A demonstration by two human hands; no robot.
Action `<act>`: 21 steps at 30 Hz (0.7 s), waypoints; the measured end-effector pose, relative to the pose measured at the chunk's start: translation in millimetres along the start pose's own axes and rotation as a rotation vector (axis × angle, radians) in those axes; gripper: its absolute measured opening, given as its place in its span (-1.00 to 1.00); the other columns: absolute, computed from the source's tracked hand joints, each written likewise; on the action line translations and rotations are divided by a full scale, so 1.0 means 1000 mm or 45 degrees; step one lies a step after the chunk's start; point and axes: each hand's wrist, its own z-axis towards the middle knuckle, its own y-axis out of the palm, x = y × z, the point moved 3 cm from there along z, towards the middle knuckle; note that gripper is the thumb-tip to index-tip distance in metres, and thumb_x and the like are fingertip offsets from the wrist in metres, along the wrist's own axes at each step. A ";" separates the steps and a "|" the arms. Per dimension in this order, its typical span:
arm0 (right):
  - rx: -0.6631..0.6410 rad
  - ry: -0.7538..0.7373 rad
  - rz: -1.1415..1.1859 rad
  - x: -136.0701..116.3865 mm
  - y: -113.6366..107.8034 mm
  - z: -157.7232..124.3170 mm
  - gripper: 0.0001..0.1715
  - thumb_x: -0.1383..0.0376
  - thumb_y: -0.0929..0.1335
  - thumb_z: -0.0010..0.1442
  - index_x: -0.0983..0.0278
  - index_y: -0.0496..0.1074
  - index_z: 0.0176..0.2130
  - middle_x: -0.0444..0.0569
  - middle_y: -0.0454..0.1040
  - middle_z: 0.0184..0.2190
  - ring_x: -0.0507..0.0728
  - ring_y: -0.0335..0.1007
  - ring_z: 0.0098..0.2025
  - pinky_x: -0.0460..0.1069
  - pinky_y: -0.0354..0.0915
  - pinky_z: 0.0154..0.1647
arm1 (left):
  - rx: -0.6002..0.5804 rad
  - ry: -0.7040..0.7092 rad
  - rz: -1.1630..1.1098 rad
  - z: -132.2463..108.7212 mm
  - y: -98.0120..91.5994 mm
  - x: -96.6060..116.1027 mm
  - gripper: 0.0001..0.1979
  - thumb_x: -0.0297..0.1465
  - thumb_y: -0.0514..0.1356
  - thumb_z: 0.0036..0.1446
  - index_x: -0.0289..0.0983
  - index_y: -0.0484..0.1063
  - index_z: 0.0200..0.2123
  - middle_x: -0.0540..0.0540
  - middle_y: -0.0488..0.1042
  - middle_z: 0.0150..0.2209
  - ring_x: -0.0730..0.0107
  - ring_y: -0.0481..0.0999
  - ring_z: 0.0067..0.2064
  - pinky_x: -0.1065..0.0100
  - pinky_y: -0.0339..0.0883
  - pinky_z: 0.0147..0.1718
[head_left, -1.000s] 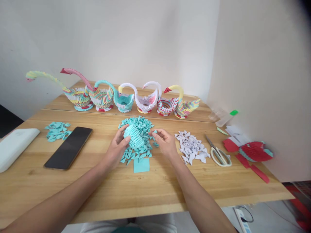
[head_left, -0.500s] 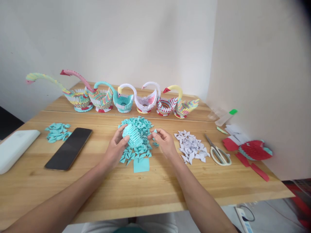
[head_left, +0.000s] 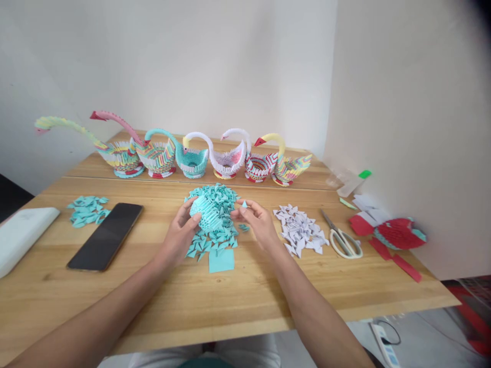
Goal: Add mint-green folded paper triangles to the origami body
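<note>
My left hand (head_left: 181,228) is closed around the left side of a turquoise ring-like body of folded paper pieces (head_left: 206,213), with the thumb on its near side. Between thumb and finger of my right hand (head_left: 256,221) is pinched one small turquoise folded paper triangle (head_left: 244,204), just right of that body and apart from it. Beneath and behind both hands lies a heap of loose turquoise triangles (head_left: 224,197). A flat turquoise paper sheet (head_left: 221,260) rests at the heap's front edge.
Several finished paper swans (head_left: 194,162) line the back. A phone (head_left: 106,236), a small turquoise pile (head_left: 87,210) and a white power bank (head_left: 26,237) lie left. White triangles (head_left: 300,230), scissors (head_left: 345,241) and a red paper fish-like model (head_left: 399,233) are on the right.
The view has shifted slightly. My left hand still holds the paper body, which has turned a little; the right hand still pinches its triangle, now pointing more upright.
</note>
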 end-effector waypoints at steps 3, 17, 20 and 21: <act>0.028 0.038 0.074 -0.002 0.000 -0.001 -0.50 0.00 0.50 0.03 0.19 0.52 -0.10 -0.03 0.65 -0.36 0.17 0.59 -0.30 0.07 0.47 -0.14 | 0.018 -0.017 -0.004 0.001 -0.001 -0.001 -0.41 -0.18 0.38 0.01 -0.08 0.37 0.13 -0.11 0.50 0.04 0.16 0.52 0.01 0.15 0.43 -0.02; 0.116 -0.206 -0.328 0.001 0.000 -0.003 -0.74 0.07 0.40 0.18 0.20 0.53 -0.28 0.00 0.65 -0.28 0.20 0.58 -0.21 0.05 0.44 -0.20 | -0.001 -0.009 -0.008 0.000 -0.001 -0.002 -0.43 -0.21 0.36 0.05 -0.09 0.36 0.14 -0.12 0.47 0.06 0.23 0.49 -0.02 0.26 0.44 -0.10; 0.122 -0.332 -0.534 -0.005 0.003 -0.009 -0.78 0.14 0.34 0.24 0.18 0.52 -0.34 -0.03 0.65 -0.34 0.17 0.58 -0.27 0.04 0.42 -0.17 | -0.008 -0.009 -0.006 0.000 -0.001 -0.002 -0.42 -0.20 0.36 0.05 -0.09 0.35 0.15 -0.11 0.47 0.05 0.25 0.49 -0.04 0.26 0.42 -0.10; 0.113 -0.370 -0.578 -0.007 0.004 -0.011 -0.77 0.14 0.34 0.24 0.18 0.52 -0.36 -0.04 0.65 -0.36 0.16 0.58 -0.29 0.04 0.42 -0.19 | -0.006 -0.009 0.001 0.000 -0.001 -0.002 -0.41 -0.19 0.36 0.04 -0.09 0.35 0.15 -0.10 0.47 0.06 0.25 0.49 -0.04 0.26 0.42 -0.10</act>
